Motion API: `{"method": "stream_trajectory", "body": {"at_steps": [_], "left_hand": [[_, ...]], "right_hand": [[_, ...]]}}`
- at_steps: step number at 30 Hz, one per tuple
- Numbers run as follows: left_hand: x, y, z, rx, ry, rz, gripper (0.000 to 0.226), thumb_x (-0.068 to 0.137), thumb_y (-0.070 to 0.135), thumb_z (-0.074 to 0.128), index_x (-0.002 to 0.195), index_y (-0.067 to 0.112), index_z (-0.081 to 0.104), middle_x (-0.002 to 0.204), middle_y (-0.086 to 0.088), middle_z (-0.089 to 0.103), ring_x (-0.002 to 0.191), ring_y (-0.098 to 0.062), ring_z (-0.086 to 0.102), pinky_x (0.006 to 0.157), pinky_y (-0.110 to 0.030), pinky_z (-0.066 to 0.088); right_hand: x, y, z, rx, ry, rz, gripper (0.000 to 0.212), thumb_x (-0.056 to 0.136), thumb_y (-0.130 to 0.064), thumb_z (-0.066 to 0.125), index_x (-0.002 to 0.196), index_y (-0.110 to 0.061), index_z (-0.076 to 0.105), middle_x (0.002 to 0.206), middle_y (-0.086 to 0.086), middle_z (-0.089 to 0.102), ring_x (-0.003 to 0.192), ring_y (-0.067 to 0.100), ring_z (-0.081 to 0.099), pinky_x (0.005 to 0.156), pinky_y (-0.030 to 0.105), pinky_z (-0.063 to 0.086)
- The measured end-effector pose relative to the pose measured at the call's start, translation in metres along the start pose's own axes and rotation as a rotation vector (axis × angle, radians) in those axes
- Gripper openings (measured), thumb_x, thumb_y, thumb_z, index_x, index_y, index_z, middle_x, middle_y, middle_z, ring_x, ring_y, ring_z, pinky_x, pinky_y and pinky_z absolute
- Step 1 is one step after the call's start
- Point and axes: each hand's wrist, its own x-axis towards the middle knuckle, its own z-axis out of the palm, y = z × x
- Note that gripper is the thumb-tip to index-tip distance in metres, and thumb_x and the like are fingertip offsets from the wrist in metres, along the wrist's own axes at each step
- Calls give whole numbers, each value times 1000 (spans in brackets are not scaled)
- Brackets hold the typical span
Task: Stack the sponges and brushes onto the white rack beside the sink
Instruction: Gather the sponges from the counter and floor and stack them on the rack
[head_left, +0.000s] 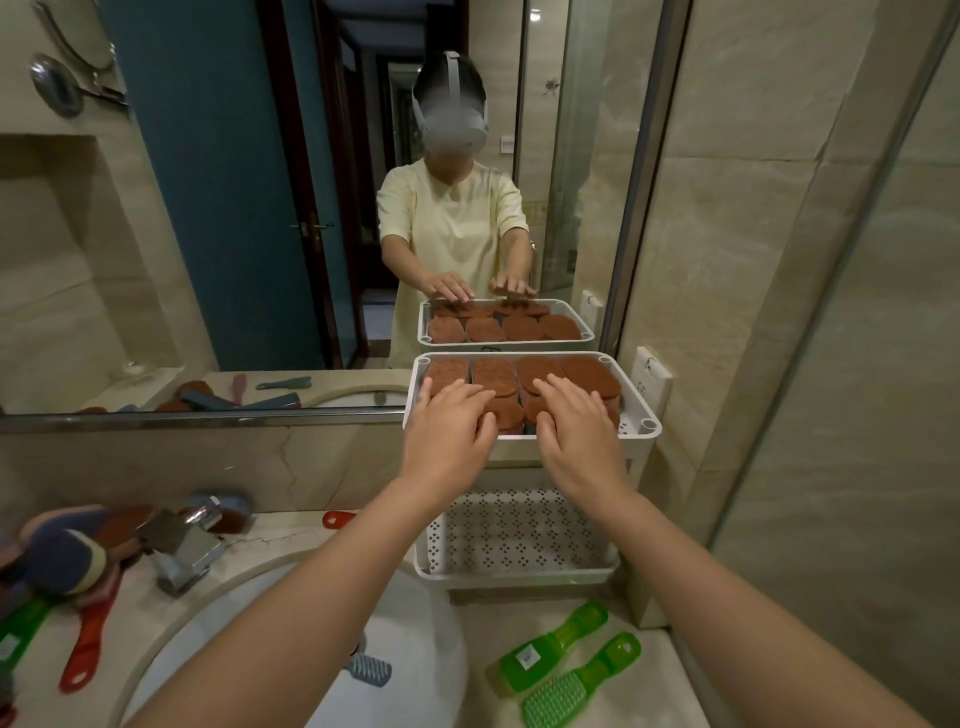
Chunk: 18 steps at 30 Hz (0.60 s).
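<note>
The white rack (647, 421) stands on the counter right of the sink, against the mirror. Its top tray holds several brown oval sponges (589, 375) laid flat in rows. My left hand (451, 427) and my right hand (574, 426) lie palm-down on the front row of sponges, fingers spread, gripping nothing. The rack's lower perforated tray (514, 535) has nothing in it. Two green brushes (550, 649) (579, 680) lie on the counter in front of the rack. More sponges (67, 551) and red and green brushes (85, 647) are piled left of the faucet.
The round white sink (415, 670) lies below my arms, with a grey-blue brush (370, 670) in it. A chrome faucet (182, 545) stands at the sink's back left. A red handle (338, 518) lies near the mirror. A tiled wall and a socket (649, 382) close the right side.
</note>
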Motion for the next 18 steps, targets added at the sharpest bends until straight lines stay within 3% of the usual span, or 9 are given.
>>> {"method": "stream_trajectory", "body": {"at_steps": [3,5,7,8,12,18], "left_hand": [[-13,-7,-13,-153,147,-42,30,96,27,44,120,29,63,120,15,61,118,2,47,120,-38,11],[-23,-18,-21,-260,239,-103,27,95,25,46,113,32,64,113,20,59,107,14,42,113,-36,28],[-34,-33,-32,-314,284,-171,25,94,24,47,110,34,64,108,26,54,99,11,48,92,-31,50],[-41,-42,-38,-318,297,-193,24,94,24,48,108,34,63,107,27,53,96,8,51,82,-28,53],[-69,-83,-60,-313,336,-272,26,91,18,48,104,35,64,107,23,55,97,2,55,79,-31,52],[-117,-144,-95,-275,376,-446,29,88,12,50,98,34,64,104,20,57,95,-4,57,75,-31,51]], "right_hand": [[-2,-26,6,150,26,-57,43,97,-21,44,140,-26,46,143,-9,48,136,5,36,122,39,11],[-2,-46,14,211,31,-82,45,95,-21,48,140,-26,44,139,-10,50,132,4,39,122,40,12],[-3,-66,23,266,34,-117,47,94,-19,51,139,-26,43,136,-11,51,130,3,39,121,40,17],[-4,-77,29,293,31,-139,47,92,-18,53,138,-25,44,134,-11,52,127,2,39,119,41,22],[-8,-123,55,313,-34,-235,44,88,-13,55,130,-23,50,127,-9,53,122,7,44,111,46,34],[-21,-194,106,353,-175,-288,47,83,-14,55,129,-22,52,128,-6,52,119,14,48,104,39,40]]}}
